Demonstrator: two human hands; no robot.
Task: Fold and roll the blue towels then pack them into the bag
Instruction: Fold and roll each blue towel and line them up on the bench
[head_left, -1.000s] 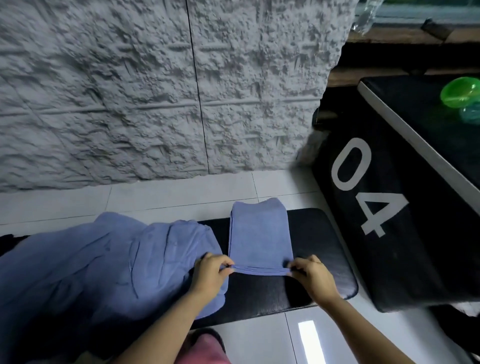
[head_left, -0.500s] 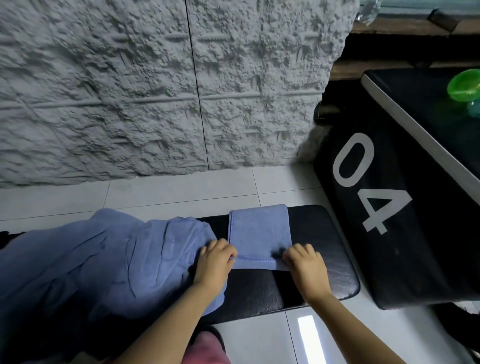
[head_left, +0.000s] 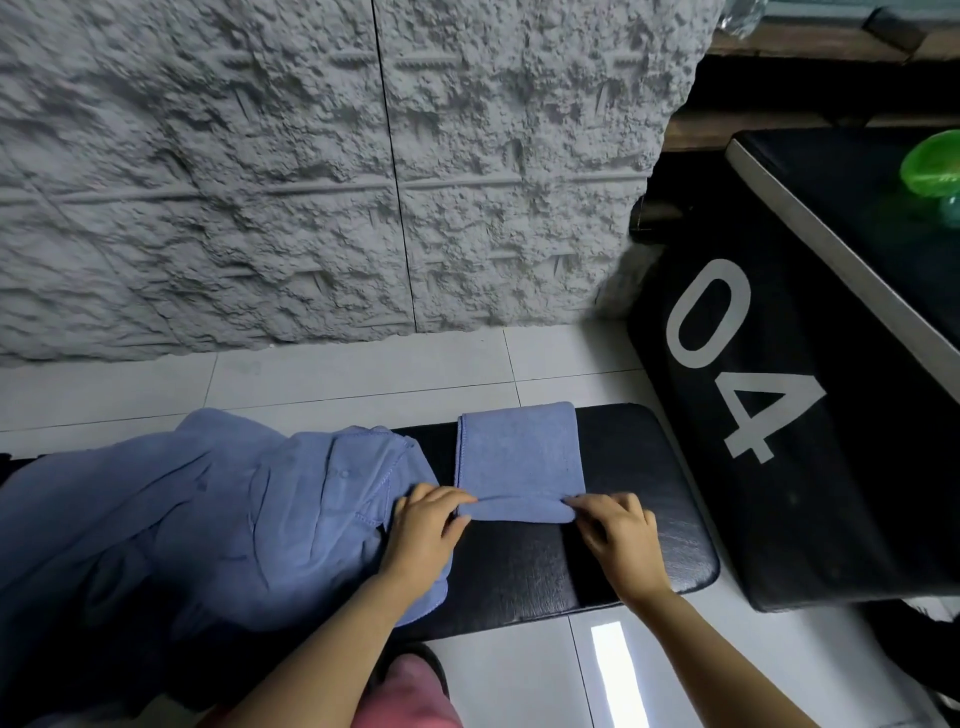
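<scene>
Both left hand (head_left: 423, 525) and right hand (head_left: 618, 540) pinch the rolled near end of a folded blue cloth towel (head_left: 519, 457), fingertips partly hidden.

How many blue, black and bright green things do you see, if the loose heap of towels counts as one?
Blue: 2, the folded towel and the heap of towels.
Black: 2, the padded bench and the box marked 04.
Green: 1, a green object at the far right.
Total: 5.
</scene>
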